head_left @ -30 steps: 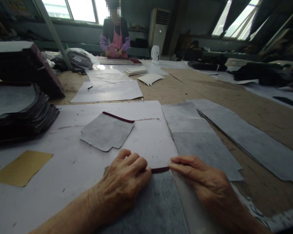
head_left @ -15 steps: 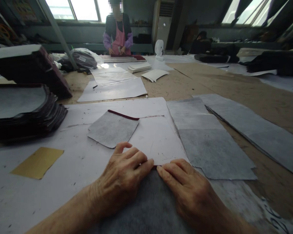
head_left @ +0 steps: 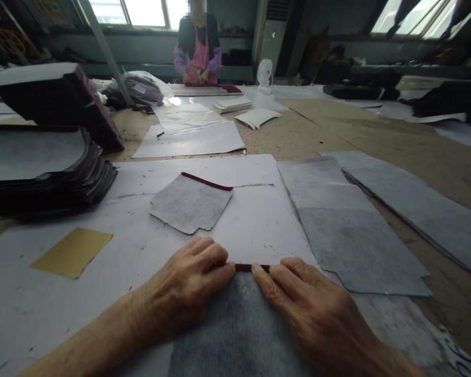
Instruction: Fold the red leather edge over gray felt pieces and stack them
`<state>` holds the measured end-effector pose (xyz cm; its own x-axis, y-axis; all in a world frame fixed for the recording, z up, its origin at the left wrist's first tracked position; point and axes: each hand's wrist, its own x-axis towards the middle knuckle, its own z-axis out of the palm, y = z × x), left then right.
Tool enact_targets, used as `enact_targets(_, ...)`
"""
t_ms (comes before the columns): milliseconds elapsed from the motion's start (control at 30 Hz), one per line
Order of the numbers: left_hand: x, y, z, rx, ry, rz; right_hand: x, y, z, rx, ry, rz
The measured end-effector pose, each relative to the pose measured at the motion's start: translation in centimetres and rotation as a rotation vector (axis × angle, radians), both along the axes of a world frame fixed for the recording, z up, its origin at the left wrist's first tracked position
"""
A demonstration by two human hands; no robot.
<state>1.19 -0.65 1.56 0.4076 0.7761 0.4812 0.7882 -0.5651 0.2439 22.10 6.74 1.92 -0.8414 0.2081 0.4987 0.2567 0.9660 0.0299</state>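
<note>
A grey fabric piece (head_left: 239, 327) lies in front of me, its far edge folded over as a narrow dark red strip (head_left: 243, 267). My left hand (head_left: 192, 280) is closed at the strip's left end, its thumb and fingers gripping the edge. At the right end my right hand (head_left: 314, 303) is also closed, thumb and fingertips pressed on the fold. A short stretch of strip shows between the hands. Just beyond them, a smaller grey piece (head_left: 192, 204) with a dark red edge rests on a white sheet (head_left: 255, 220).
Grey panels (head_left: 361, 246) lie to the right. Stacked dark pieces (head_left: 43, 167) stand at the left, near a yellow paper (head_left: 74, 251). White sheets (head_left: 188, 139) and a small white fan (head_left: 264, 76) are farther back. A person in a pink apron (head_left: 200, 52) works across the table.
My hands have moved apart along the folded edge, the left one leftward, so more dark red strip shows between them. The view has shifted slightly.
</note>
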Motion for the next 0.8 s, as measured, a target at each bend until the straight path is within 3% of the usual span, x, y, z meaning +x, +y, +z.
enact_targets(200,0.2,0.2,0.0,-0.011,0.017,-0.001,-2.1,-0.9,0.9,0.253,-0.006,-0.04)
enact_targets(367,-0.4,0.2,0.1,-0.032,0.008,-0.016,-3.0,-1.1,0.0,0.09,0.088,0.087)
enact_targets(567,-2.8,-0.8,0.6,-0.128,-0.113,0.007,-2.5,-0.5,-0.7,0.009,0.124,0.119)
enact_targets(800,-3.1,-0.9,0.6,-0.133,0.029,-0.007,-3.0,-0.4,-0.5,-0.023,0.031,0.127)
